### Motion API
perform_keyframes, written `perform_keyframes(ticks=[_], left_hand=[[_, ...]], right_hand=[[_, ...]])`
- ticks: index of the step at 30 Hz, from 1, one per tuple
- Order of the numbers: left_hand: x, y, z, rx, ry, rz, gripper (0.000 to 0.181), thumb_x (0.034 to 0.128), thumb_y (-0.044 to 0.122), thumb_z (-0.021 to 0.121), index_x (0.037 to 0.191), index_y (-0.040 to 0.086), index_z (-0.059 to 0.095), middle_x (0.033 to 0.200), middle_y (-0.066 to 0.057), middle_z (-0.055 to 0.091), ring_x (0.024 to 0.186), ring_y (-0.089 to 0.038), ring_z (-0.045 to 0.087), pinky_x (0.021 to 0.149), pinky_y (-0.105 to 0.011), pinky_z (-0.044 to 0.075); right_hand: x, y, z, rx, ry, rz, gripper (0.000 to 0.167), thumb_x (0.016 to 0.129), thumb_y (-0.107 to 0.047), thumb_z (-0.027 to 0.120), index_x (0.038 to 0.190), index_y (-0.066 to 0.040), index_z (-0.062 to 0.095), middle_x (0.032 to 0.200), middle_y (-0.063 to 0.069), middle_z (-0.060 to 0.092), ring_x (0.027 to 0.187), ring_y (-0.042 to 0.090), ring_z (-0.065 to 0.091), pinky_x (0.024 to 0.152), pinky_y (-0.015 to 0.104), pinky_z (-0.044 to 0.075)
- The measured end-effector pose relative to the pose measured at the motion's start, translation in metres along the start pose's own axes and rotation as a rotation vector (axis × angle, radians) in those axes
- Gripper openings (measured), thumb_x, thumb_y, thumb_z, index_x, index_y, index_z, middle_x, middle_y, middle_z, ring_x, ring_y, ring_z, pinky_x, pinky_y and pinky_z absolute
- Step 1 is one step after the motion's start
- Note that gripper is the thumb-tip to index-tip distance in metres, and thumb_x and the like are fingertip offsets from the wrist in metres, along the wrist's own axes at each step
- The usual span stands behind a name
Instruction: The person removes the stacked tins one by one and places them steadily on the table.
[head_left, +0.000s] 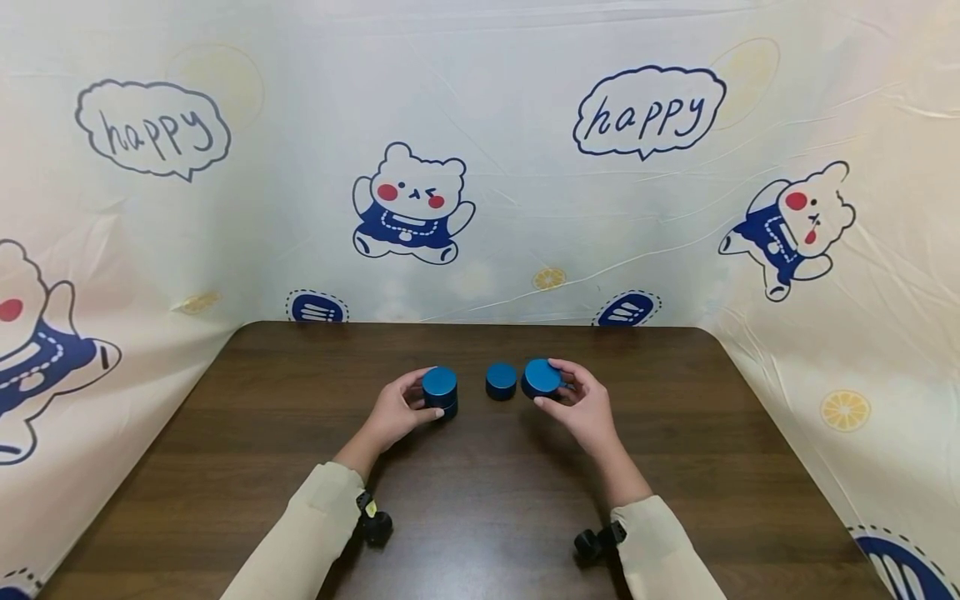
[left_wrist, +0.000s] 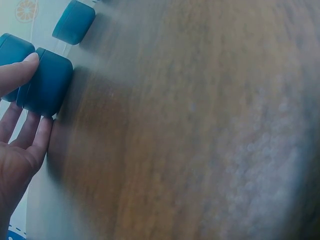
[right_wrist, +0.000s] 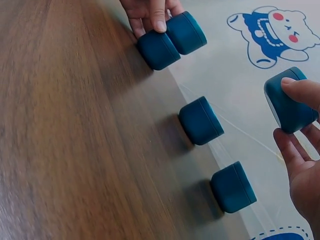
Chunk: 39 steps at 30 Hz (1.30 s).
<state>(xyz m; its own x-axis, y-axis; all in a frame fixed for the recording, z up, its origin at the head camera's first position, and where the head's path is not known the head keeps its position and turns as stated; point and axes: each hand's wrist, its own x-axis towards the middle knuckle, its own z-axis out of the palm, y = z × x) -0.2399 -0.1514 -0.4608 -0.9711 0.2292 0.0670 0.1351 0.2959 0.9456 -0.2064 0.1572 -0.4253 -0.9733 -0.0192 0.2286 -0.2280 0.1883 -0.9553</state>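
Observation:
Two squat blue cylinders, each with a thin seam near its top, are stacked at the middle of the table. My left hand [head_left: 393, 414] grips this stack, the thumb across the join between the upper cylinder [head_left: 439, 383] and the lower cylinder [left_wrist: 47, 82]. To the right stands a single blue cylinder [head_left: 501, 381] on the wood. My right hand [head_left: 590, 414] pinches another blue cylinder [head_left: 542, 377] between thumb and fingers, raised off the table in the right wrist view. One more cylinder [right_wrist: 233, 187] stands on the table, mostly hidden behind the right hand in the head view.
The dark brown wooden table [head_left: 480, 500] has rounded far corners. A pale printed cloth [head_left: 517, 208] hangs behind it and along both sides. Black wrist cameras are strapped over the light sleeves [head_left: 307, 533].

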Motion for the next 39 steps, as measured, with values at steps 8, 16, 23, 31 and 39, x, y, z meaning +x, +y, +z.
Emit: perform_keyframes(ticks=[8,16,23,31,39], left_hand=[[0.001,-0.001,0.0,-0.004,0.001,0.0,0.067,0.0785,-0.004,0.078,0.139,0.003,0.05,0.134,-0.021,0.054,0.122,-0.04,0.052,0.1,-0.049,0.045],[0.001,-0.003,0.0,0.0,0.001,0.003,0.068,0.0787,-0.004,0.078,0.14,0.003,0.05,0.134,-0.021,0.054,0.122,-0.04,0.052,0.1,-0.049,0.045],[0.001,-0.002,0.0,0.003,0.001,-0.005,0.067,0.0787,-0.004,0.078,0.139,0.003,0.05,0.134,-0.021,0.054,0.122,-0.04,0.052,0.1,-0.049,0.045],[0.011,-0.026,0.001,0.006,0.006,-0.005,0.07,0.0784,-0.003,0.079,0.141,0.005,0.049,0.136,-0.02,0.053,0.122,-0.04,0.052,0.1,-0.049,0.045],[0.017,-0.04,0.001,0.01,0.019,-0.008,0.07,0.0762,0.004,0.083,0.138,0.014,0.053,0.134,-0.012,0.056,0.121,-0.033,0.054,0.099,-0.044,0.047]], right_hand=[[0.0,0.003,-0.011,-0.003,0.038,0.013,0.055,0.078,0.004,0.079,0.128,0.002,0.058,0.125,0.022,0.057,0.112,0.03,0.055,0.101,0.05,0.044],[0.005,0.023,-0.023,-0.001,0.06,0.034,0.057,0.079,0.001,0.079,0.131,-0.001,0.057,0.13,0.018,0.055,0.115,0.028,0.054,0.099,0.033,0.048],[0.008,0.04,-0.031,-0.007,0.095,-0.003,0.057,0.077,-0.004,0.083,0.129,-0.005,0.059,0.128,0.015,0.057,0.113,0.027,0.055,0.093,0.024,0.05],[0.005,0.043,-0.041,-0.027,0.117,0.025,0.057,0.077,-0.005,0.082,0.13,-0.009,0.059,0.128,0.012,0.057,0.113,0.026,0.056,0.089,0.017,0.049],[0.003,0.048,-0.052,-0.049,0.14,0.016,0.058,0.078,-0.004,0.082,0.13,-0.006,0.058,0.128,0.015,0.057,0.112,0.027,0.057,0.09,0.017,0.049]])
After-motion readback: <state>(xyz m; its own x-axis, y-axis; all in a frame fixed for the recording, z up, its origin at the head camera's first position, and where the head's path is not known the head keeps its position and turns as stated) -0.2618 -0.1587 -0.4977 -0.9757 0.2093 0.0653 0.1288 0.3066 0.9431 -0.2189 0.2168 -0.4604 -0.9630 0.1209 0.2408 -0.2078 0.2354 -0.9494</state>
